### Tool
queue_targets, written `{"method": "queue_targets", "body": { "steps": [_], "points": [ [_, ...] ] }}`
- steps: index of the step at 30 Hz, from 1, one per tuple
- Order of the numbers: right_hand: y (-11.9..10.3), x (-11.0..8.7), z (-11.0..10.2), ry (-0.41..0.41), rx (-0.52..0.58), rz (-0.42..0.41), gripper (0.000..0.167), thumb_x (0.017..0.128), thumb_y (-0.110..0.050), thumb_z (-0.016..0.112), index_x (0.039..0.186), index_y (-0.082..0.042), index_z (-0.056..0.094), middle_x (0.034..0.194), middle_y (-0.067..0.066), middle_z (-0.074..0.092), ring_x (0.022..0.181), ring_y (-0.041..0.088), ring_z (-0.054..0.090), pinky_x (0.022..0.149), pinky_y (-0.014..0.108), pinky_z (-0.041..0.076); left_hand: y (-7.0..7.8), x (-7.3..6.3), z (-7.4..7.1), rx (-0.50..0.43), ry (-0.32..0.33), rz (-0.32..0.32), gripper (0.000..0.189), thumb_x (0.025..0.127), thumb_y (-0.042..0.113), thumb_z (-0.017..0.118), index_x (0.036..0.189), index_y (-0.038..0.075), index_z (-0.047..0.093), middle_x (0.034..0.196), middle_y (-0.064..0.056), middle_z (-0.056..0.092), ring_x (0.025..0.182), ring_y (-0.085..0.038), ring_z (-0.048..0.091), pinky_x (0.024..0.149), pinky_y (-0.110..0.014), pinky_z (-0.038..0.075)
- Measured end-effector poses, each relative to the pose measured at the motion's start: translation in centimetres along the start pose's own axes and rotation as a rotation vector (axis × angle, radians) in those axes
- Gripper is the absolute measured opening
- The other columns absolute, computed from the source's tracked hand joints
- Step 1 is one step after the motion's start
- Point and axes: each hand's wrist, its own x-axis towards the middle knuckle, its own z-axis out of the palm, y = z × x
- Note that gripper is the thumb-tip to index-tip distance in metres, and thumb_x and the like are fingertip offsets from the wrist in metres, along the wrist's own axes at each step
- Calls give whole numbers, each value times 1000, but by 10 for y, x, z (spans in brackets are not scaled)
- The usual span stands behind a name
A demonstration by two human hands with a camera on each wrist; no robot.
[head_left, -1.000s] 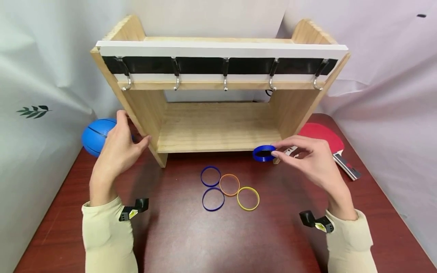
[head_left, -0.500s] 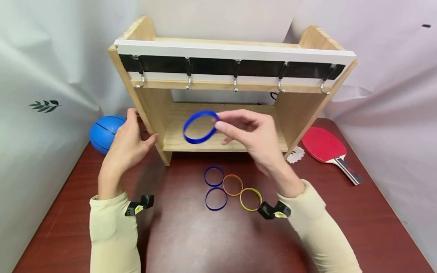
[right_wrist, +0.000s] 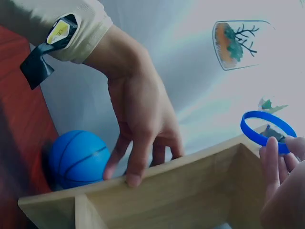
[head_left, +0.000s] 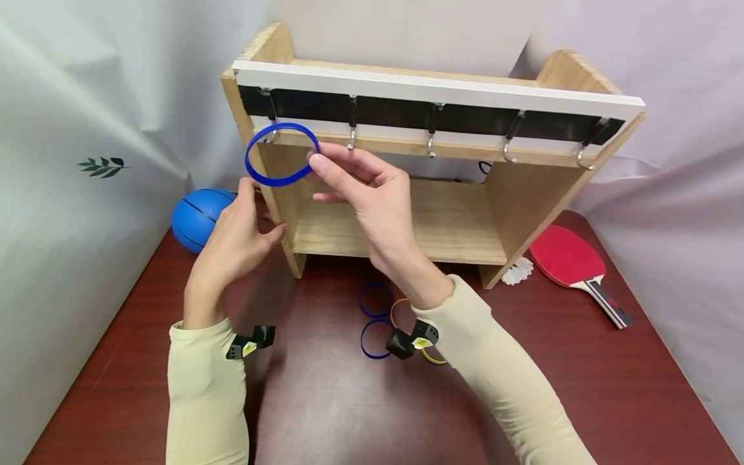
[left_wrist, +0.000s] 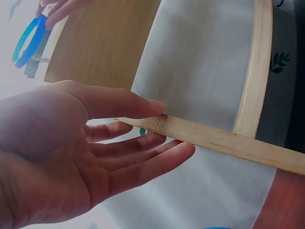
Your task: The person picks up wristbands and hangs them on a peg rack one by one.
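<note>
My right hand (head_left: 380,203) pinches a blue silicone wristband (head_left: 279,183) between thumb and fingers, raised in front of the leftmost metal hook (head_left: 272,132) of a wooden rack (head_left: 442,232). In the head view that hook shows through the band's loop. My left hand (head_left: 232,248) holds the front edge of the rack's left side panel, thumb on the inner face and fingers on the outer, as the left wrist view (left_wrist: 164,121) also shows. Two more blue wristbands, an orange one (head_left: 395,310) and a yellow one (head_left: 433,359) lie on the table, partly hidden by my right arm.
Several more hooks (head_left: 431,145) line the rack's black strip. A blue ball (head_left: 197,223) rests left of the rack, behind my left hand. On the right lie a red table tennis paddle (head_left: 566,255) and a white shuttlecock (head_left: 517,271). White sheeting surrounds the dark red table (head_left: 325,400).
My right hand has carried the blue wristband left and up, from the rack's lower right to the leftmost hook. The left hand stays on the side panel while the head view shifts.
</note>
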Motion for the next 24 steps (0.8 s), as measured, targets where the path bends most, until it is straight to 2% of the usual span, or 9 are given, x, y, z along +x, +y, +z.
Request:
{"method": "queue_targets", "body": {
  "steps": [9, 16, 24],
  "points": [
    [10, 4, 4, 48, 22, 14, 18, 87, -1, 73, 104, 3, 72, 100, 19, 71, 89, 31, 69, 73, 50, 57, -1, 0, -1, -17, -10, 7, 68, 84, -2, 72, 136, -1, 29, 123, -24, 52, 104, -39, 60, 87, -54, 50],
    [-1, -3, 11, 55, -25, 33, 18, 88, 3, 70, 105, 8, 70, 97, 17, 71, 86, 25, 69, 71, 47, 58, 1, 0, 0, -10, -13, -2, 67, 84, -2, 72, 135, -1, 29, 121, -24, 53, 103, -38, 60, 85, -54, 51],
    [0, -6, 7, 23, -101, 49, 19, 89, -1, 70, 107, 5, 70, 96, 14, 72, 88, 31, 69, 65, 42, 58, -3, -1, -4, -44, -31, -18, 62, 85, 1, 72, 133, 1, 33, 123, -21, 53, 103, -36, 62, 81, -52, 54]
  ]
}}
